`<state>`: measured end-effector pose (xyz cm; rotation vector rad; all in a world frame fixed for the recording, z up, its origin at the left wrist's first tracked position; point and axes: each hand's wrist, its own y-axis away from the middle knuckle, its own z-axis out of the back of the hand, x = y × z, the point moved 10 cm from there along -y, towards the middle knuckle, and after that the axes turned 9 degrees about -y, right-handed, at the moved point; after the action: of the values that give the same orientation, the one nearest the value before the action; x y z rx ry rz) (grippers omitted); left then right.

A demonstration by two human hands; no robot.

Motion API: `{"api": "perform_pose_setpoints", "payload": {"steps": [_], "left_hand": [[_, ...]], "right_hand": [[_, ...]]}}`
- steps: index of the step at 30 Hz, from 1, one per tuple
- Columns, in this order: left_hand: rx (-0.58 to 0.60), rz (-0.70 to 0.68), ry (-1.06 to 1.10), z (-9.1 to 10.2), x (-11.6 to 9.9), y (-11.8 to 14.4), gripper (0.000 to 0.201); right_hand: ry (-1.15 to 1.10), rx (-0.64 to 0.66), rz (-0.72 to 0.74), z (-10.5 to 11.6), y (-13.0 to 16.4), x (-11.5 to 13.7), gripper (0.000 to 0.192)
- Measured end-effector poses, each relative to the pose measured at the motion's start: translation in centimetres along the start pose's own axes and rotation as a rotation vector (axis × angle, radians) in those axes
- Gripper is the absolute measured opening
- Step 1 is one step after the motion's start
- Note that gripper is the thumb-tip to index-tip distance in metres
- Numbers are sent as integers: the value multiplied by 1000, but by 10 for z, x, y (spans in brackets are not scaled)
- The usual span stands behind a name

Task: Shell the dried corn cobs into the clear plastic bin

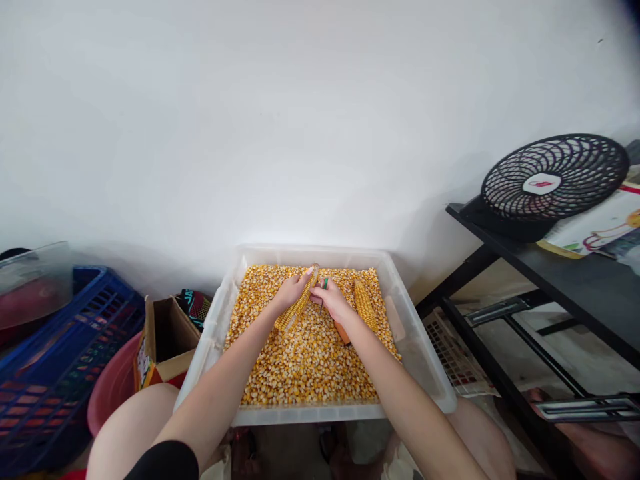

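My left hand (293, 290) is wrapped around a corn cob (296, 308), which is tilted with its upper end away from me. A pale strip without kernels shows along part of this cob. Close beside it, my right hand (330, 298) is closed on a small tool (325, 284) with a green part and a thin dark shaft; its exact kind is hard to make out. Loose corn kernels (310, 373) fill much of the plastic bin (300, 417) under both hands. A second cob (365, 307) lies on the kernels to the right, near an orange object (343, 332) partly hidden by my right wrist.
The bin sits between my knees, against a white wall (260, 120). To the left are an open cardboard box (175, 337), a pink basin (113, 380) and a blue crate (45, 387). On the right, a black table (565, 287) bears a black fan (550, 180).
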<state>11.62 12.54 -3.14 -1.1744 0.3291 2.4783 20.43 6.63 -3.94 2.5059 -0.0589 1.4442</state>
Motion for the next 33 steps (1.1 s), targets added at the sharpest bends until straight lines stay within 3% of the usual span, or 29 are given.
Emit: {"api": "perform_pose_setpoints", "payload": {"steps": [11,17,23,33], "left_hand": [[-27,-28,-202,-2,-3,5,57],[4,-8,-54,-1,-1,2,61],[18,0,26,0,-2,1,62],[1,14,-38,0,1,4,59]], "right_hand": [[101,-128,58,18,-6,-11,27],[-41,43,-57,0,-4,-9,32],[-30,21,-49,3,-3,-7,40],[13,-24,-9,2,0,-4,33]]}}
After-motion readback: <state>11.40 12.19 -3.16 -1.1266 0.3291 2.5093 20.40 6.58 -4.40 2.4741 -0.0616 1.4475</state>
